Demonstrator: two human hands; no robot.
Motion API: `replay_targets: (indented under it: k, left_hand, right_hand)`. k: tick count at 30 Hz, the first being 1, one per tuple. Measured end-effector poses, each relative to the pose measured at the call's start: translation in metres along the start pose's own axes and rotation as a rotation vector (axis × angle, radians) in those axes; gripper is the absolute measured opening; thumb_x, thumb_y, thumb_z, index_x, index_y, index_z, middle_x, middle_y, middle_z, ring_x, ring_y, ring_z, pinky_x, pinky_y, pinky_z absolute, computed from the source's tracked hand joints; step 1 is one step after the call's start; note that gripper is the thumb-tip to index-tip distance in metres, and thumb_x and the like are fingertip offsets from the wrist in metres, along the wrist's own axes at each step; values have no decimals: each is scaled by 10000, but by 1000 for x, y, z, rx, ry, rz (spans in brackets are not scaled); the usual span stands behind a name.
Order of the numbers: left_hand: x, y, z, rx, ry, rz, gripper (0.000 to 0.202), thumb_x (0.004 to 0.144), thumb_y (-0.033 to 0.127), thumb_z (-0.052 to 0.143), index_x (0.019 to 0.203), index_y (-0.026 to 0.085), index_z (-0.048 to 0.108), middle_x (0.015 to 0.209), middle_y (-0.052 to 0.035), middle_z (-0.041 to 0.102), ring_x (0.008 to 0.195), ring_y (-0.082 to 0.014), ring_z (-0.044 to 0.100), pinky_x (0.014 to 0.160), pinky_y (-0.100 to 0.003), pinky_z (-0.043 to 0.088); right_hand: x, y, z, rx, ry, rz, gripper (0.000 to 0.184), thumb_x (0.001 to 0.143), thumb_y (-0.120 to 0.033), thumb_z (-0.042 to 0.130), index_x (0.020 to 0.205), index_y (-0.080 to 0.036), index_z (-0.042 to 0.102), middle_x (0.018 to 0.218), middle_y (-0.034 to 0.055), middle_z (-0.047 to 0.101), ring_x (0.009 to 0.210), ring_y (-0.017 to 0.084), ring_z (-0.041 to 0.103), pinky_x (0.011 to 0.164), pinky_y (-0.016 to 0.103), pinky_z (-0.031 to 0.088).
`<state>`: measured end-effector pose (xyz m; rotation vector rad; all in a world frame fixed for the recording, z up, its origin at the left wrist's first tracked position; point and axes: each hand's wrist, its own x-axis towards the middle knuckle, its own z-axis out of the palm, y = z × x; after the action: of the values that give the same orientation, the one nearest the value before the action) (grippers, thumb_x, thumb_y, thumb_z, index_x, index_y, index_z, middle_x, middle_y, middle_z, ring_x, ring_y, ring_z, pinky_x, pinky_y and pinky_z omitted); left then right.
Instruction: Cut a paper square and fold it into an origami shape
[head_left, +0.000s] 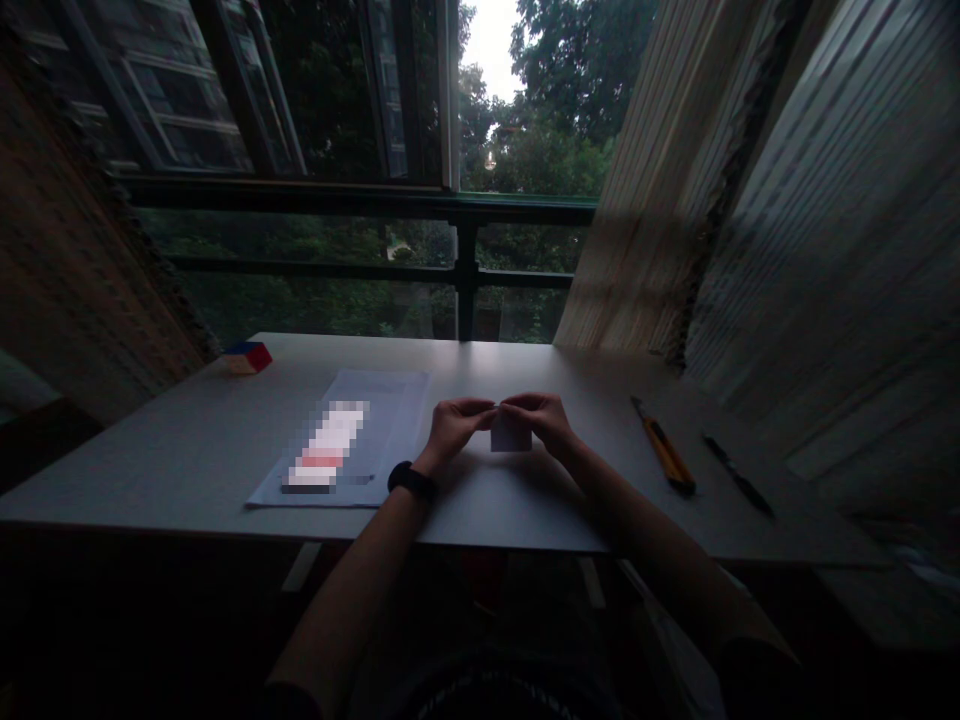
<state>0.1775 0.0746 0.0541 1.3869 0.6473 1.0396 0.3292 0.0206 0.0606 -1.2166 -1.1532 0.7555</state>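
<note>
The left wrist wears a watch (412, 483); beyond it both hands meet over the near half of the table (150, 455); the left hand (452, 428) pinches at the upper left corner of a small paper (511, 436), and the right hand (546, 416) grips its upper edge, thumb and forefinger together. The paper could crease askew or tear if the two pinches pull unevenly; the dim light would make a crooked edge easy to miss; a wide swing of the right forearm might knock the cutter (666, 455). The paper lies between the hands, hanging from the fingertips toward the person; whether its lower edge touches the table I cannot tell. To the left lie sheets (401, 405), partly blurred out; to the right, the cutter and, past it, a pen (739, 475); a cube (248, 358) sits at the far left; behind stands the window (466, 235).
</note>
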Motion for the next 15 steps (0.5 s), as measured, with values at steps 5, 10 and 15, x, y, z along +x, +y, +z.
replay_targets:
  k: [5, 10, 15]
  left_hand:
    - [0, -1, 0, 41, 0, 30, 366, 526, 341, 762, 798, 104, 697, 729, -88, 697, 667, -213, 654, 665, -369, 556]
    - [-1, -1, 0, 83, -11, 79, 365, 548, 344, 749, 828, 116, 699, 772, -93, 700, 705, -217, 657, 689, -367, 549]
    - [-1, -1, 0, 145, 19, 125, 328, 547, 338, 751, 792, 124, 707, 745, -84, 700, 678, -214, 657, 688, -357, 547]
  right_hand:
    - [1, 0, 0, -21, -9, -4, 280, 538, -386, 730, 696, -156, 705, 689, 67, 693, 614, 172, 612, 591, 285, 465]
    - [0, -1, 0, 7, -14, -1, 271, 535, -373, 736, 700, -159, 707, 696, 66, 694, 618, 168, 613, 609, 287, 465]
    - [1, 1, 1, 52, -13, 18, 275, 517, -366, 748, 690, -157, 701, 679, 53, 685, 605, 153, 602, 605, 275, 461]
